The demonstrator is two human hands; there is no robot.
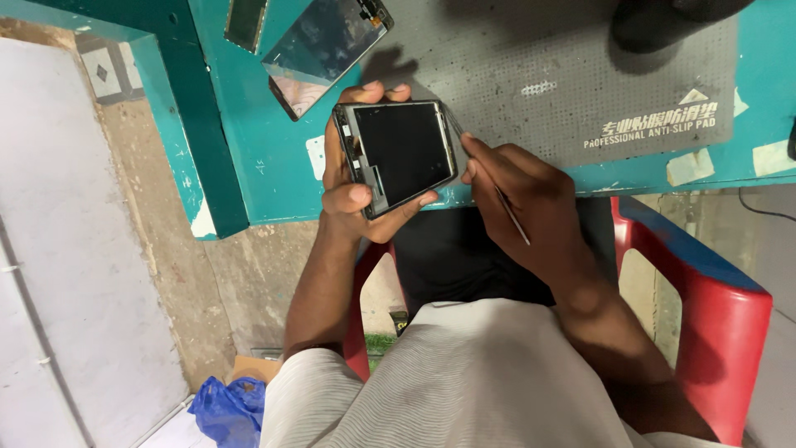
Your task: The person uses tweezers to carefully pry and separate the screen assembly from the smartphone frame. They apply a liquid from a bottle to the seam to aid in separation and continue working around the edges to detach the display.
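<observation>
Phone (dark screen, bare frame edge) sits gripped in your left hand above the teal table; your right hand pinches thin tweezers at its side, tips hidden.

I wear a pale grey shirt with fine, close ribbed lines running across it, loose over my chest toward 6 o'clock. Its short sleeves end above the elbow, leaving both forearms bare. My left hand and right hand carry no rings, watch or gloves. Dark trousers cover my lap.
</observation>
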